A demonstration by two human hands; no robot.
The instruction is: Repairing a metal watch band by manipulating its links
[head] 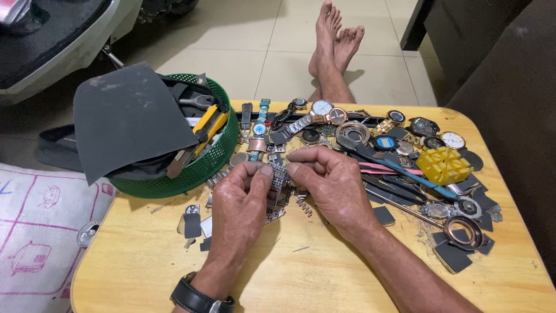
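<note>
Steel-link watch bracelet (278, 181) between both hands

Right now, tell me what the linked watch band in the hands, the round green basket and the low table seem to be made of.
Silver linked watch band, pinched by left hand and right hand: apparently metal, shiny grey links. Round green basket: likely plastic, with a uniform colour and moulded lattice wall. Low yellowish table: looks like wood, with faint grain and a smooth, perhaps varnished, scuffed surface.
</note>
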